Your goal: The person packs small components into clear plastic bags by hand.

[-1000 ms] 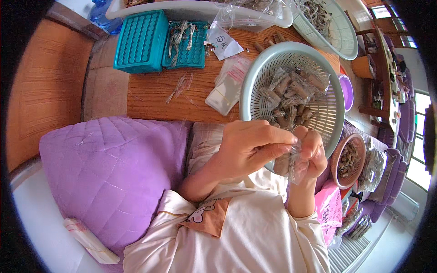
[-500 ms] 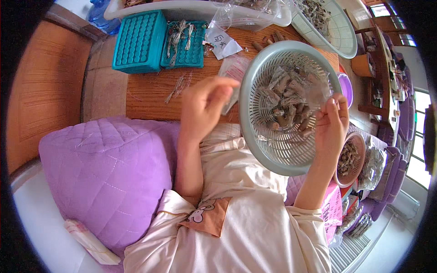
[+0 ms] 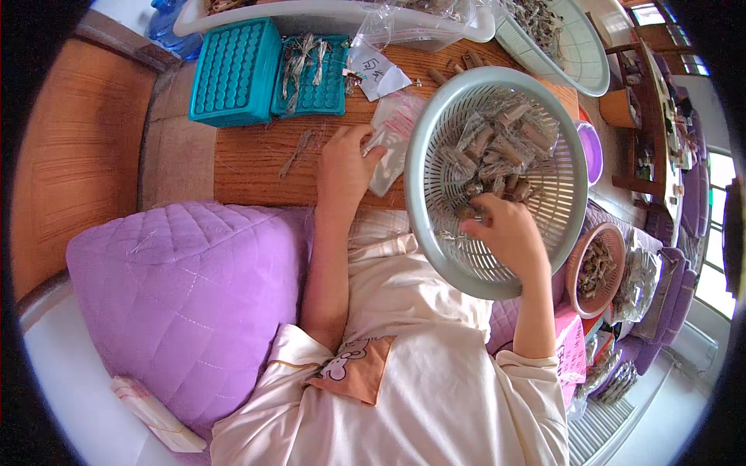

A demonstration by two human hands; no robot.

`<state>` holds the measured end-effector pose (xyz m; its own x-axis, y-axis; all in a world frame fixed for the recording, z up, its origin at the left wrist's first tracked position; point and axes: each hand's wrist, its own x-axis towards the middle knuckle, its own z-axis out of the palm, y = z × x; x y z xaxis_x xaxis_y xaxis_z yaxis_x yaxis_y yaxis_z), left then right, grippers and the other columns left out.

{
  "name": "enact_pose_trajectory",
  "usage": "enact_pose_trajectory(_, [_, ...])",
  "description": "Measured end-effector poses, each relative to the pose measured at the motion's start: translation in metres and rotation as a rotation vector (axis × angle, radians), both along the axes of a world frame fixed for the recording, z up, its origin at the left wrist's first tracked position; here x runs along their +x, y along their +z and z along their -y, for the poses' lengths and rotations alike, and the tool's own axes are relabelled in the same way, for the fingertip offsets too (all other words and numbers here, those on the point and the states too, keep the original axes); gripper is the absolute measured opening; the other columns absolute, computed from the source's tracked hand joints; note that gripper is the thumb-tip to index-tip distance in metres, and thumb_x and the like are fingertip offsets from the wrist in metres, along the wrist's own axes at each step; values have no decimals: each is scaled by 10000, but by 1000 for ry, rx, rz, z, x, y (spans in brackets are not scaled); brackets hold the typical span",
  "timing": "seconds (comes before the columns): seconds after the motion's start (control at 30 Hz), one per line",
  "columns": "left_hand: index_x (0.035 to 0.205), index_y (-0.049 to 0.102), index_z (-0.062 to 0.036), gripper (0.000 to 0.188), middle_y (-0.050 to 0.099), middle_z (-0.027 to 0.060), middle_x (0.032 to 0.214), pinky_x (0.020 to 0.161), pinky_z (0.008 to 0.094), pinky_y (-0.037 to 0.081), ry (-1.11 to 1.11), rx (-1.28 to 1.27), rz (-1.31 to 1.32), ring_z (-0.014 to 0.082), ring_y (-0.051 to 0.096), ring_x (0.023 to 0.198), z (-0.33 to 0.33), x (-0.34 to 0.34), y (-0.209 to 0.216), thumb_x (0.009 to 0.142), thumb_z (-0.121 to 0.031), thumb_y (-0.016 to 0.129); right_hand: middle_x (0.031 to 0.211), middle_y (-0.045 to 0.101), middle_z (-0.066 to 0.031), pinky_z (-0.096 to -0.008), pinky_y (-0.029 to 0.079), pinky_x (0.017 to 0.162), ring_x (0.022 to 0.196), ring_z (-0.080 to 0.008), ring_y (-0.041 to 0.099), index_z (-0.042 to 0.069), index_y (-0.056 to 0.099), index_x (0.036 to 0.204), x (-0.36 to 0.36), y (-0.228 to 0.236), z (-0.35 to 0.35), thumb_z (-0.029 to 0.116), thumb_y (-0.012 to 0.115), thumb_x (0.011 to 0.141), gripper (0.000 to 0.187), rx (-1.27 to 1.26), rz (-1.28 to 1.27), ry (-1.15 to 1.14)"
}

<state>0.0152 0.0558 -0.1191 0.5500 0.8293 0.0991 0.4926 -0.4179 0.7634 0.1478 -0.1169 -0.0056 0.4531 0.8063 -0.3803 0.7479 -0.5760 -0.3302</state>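
Note:
A grey-green plastic colander (image 3: pixel 418 155) rests tilted in front of me. In it lie several clear-wrapped brown packets (image 3: pixel 505 140) and some loose, short brown cylindrical pieces (image 3: pixel 519 190) lower down. My right hand (image 3: pixel 505 233) reaches into it, thumb and fingers curled round one loose brown piece (image 3: pixel 464 211), partly hidden by the fingers. My left hand (image 3: pixel 348 163) is over the table edge, beside a clear plastic bag (image 3: pixel 392 159) with red print. Its thumb and forefinger are apart, close to the bag's edge; I cannot tell whether they touch it.
A wooden table (image 3: pixel 256 167) carries stacked teal trays (image 3: pixel 233 70), a teal tray with wire ties (image 3: pixel 330 93), a paper note (image 3: pixel 377 74) and a white tub (image 3: pixel 326 23). Pale green basket (image 3: pixel 587 70) stands far right, pink-brown basket (image 3: pixel 575 272) nearer. A purple cushion (image 3: pixel 183 303) is left.
My right hand has moved from the colander's right rim down and left to the loose pieces. A blurred packet near it now lies with the others. My left hand has turned, its fingers parting.

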Motion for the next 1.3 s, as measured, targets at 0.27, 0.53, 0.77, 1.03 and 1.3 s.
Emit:
enact_pose_trajectory(0.27, [805,564,-32,185,591,159,744,628,419,442,22,-122,-39,335,570,702,-3,1,2,729,-195,607,695,590,-184,-408,440,642,693,-352,567,15,568,873,-7,-7,1,175,563,741,207,-84,31,-8])
enact_pose_trajectory(0.53, [845,550,-40,176,597,158,707,580,402,444,145,-81,111,320,585,648,-8,-4,12,807,-210,531,805,567,-106,-246,448,616,674,-135,570,-2,525,1030,1,17,17,45,471,817,224,215,-447,-231])
enact_pose_trajectory(0.77, [1010,545,-39,248,617,26,743,552,214,436,-250,-751,858,98,583,644,9,-22,68,784,-133,589,869,515,-66,-256,471,638,750,-123,520,-11,433,1108,-10,26,10,209,370,910,303,898,-1120,-487])
enact_pose_trajectory(1.03, [940,575,-42,233,625,79,731,543,229,456,-483,-504,479,114,602,628,52,-19,109,730,-116,646,934,526,-58,-221,457,640,793,-94,508,9,432,1116,-37,33,-18,239,391,906,315,993,-1062,-482])
enact_pose_trajectory(1.3, [887,582,-21,165,629,84,755,560,214,465,-230,-28,447,93,601,659,51,-20,111,734,-49,636,934,554,-65,-194,462,587,738,-75,526,-24,501,1092,-39,39,-13,28,467,840,260,768,-768,-451])
